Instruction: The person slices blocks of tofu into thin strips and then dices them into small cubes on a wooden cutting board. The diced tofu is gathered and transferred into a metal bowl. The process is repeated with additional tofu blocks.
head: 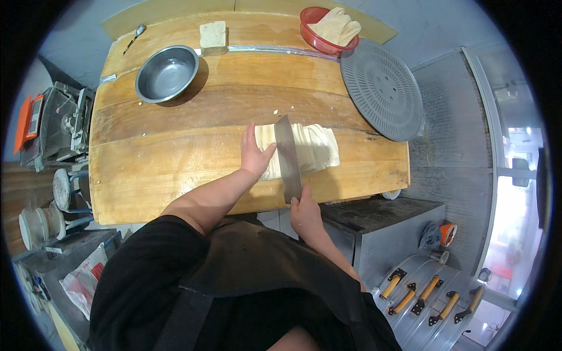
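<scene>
A stack of folded pale dough (268, 169) lies on the wooden worktable (175, 153), with its right portion in cut strips or folds (318, 147) that lean against one another. My right hand (305, 213) grips the near end of a broad metal cleaver (288, 162), whose blade lies across the dough. Left of the blade, my left hand (258, 153) rests on the dough with its fingers pointing away from me and its thumb near the blade. Whether the edge is cutting into the dough cannot be seen. Small dough crumbs are on the wood beyond the blade.
A metal bowl (167, 74), a spoon (135, 38) and a pale square block (213, 37) are at the back left. At the back right, a red bowl (311, 37) holds pale dough-like pieces (337, 27), beside a round perforated grey tray (382, 90). A dark-topped metal cabinet (377, 213) stands at right.
</scene>
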Action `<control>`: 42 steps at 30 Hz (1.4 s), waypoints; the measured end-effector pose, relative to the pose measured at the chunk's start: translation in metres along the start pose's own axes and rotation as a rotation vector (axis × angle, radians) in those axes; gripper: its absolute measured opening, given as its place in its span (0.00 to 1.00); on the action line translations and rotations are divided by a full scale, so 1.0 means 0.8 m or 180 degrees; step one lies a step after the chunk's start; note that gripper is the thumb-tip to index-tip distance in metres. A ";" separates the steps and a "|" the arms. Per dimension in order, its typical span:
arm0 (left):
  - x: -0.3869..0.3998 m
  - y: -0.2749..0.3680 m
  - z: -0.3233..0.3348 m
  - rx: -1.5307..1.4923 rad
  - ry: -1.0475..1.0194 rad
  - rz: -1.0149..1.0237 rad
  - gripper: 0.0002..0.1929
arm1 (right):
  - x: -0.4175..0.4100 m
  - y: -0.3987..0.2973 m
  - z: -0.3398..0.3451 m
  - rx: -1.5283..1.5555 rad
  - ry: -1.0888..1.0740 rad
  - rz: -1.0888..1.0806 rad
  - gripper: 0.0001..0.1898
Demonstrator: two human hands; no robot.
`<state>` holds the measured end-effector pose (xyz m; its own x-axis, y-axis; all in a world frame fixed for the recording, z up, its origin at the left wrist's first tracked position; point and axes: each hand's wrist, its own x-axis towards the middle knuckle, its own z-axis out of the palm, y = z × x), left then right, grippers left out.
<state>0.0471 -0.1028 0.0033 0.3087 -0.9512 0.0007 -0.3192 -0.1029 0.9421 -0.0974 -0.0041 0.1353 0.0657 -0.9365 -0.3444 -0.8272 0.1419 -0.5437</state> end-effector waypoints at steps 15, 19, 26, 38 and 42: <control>0.010 -0.008 -0.009 0.0126 -0.0228 0.0071 0.38 | 0.124 0.010 0.068 0.0029 -0.0214 0.0165 0.14; 0.009 -0.008 -0.009 0.0042 -0.0307 -0.0061 0.40 | 0.105 0.023 0.045 0.0019 -0.0398 0.0285 0.15; 0.009 -0.016 -0.007 -0.0241 -0.0307 -0.0108 0.40 | 0.067 0.047 0.084 0.0253 -0.0139 0.0252 0.11; 0.011 0.001 -0.014 0.0258 -0.0352 -0.0098 0.38 | 0.012 -0.002 -0.007 0.0094 -0.0091 0.0249 0.13; 0.010 -0.004 -0.014 0.0405 -0.0338 0.0025 0.36 | 0.021 0.002 -0.003 -0.0072 -0.0207 0.0157 0.13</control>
<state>0.0609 -0.1068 0.0038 0.2114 -0.9768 -0.0341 -0.4343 -0.1251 0.8921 -0.0990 -0.0201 0.1307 0.0599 -0.9057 -0.4197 -0.8427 0.1795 -0.5076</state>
